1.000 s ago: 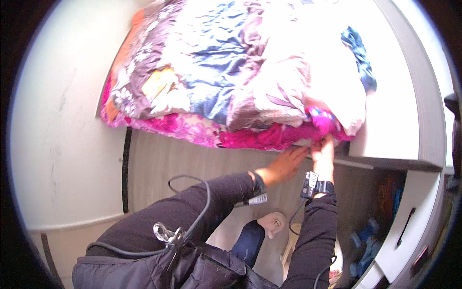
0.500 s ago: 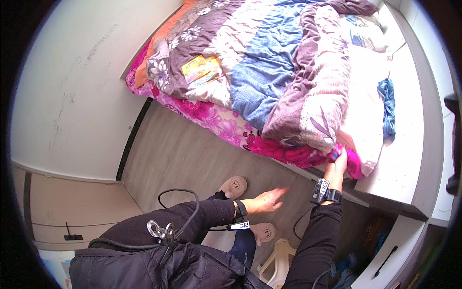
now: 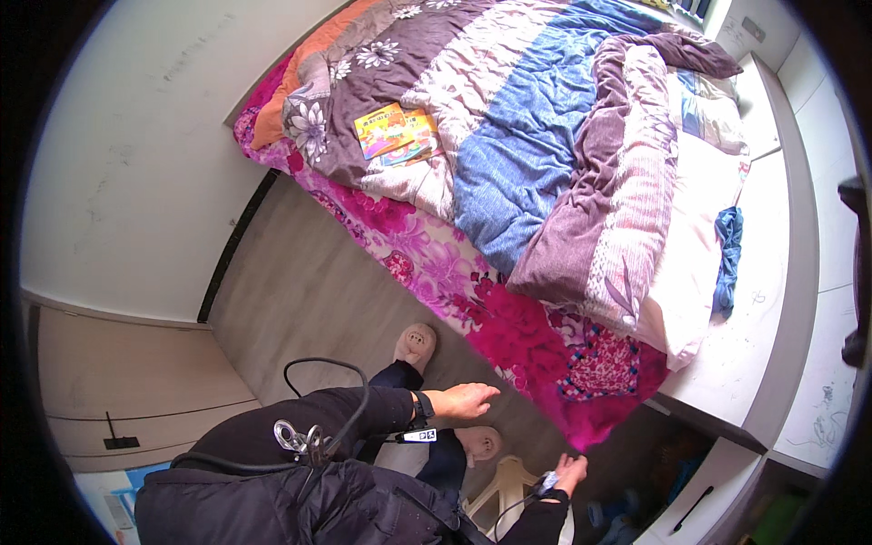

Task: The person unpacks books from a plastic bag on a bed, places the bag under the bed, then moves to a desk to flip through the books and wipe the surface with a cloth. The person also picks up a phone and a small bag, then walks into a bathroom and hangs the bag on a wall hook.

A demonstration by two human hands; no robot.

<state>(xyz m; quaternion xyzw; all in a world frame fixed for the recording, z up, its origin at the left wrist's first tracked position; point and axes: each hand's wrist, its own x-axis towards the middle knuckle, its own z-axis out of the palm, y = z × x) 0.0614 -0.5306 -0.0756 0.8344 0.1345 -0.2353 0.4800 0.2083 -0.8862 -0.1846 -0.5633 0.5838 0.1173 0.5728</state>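
Note:
At the near right corner of the bed, my right hand [image 3: 570,472] is closed on the corner of a pink floral bedsheet [image 3: 536,336]. The sheet stretches out from the bed toward me, and its edge narrows to a point at my fingers. Over the floor, my left hand [image 3: 465,400] hovers palm-down with fingers extended, holding nothing. A purple, blue and white striped quilt [image 3: 518,136] lies rumpled over the sheet, its right side folded back. Two yellow booklets [image 3: 395,134] rest on the quilt.
A white pillow [image 3: 686,245] and a blue cloth [image 3: 728,263] lie by the white headboard ledge [image 3: 736,381]. Below is an open drawer front [image 3: 704,500] with a dark handle. A cream plastic stool [image 3: 504,490] stands by my feet. A white wall [image 3: 136,163] borders the left.
My right hand has drawn the sheet corner from the bed's edge down toward me, spreading the floral sheet out. The left hand has shifted slightly left. The view has tilted a little.

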